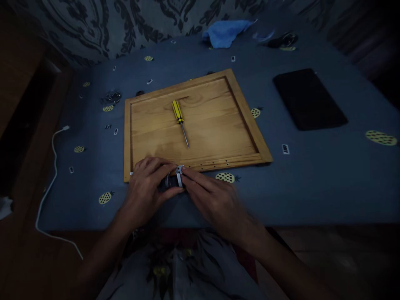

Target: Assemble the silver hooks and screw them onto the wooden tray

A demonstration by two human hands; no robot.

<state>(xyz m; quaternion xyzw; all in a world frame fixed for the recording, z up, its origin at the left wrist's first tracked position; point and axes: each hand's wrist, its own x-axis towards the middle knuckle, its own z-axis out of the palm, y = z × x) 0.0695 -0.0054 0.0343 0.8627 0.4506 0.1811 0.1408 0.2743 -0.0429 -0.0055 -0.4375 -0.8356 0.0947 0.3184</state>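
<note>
A framed wooden panel lies on the cloth, with several small dark holes along its front rail. Against that front rail, both my hands are closed around a small silver metal bracket with holes; a dark part beneath it is mostly hidden by my fingers. My left hand grips from the left, its thumb below the bracket. From the right, my right hand pinches the bracket's edge with its fingertips. A yellow-and-black screwdriver rests on the panel, its tip pointing towards me.
A black flat case lies to the right on the patterned blue cloth. At the back are a blue rag and a dark object. Small metal pieces sit left of the panel. A white cable runs down the left side.
</note>
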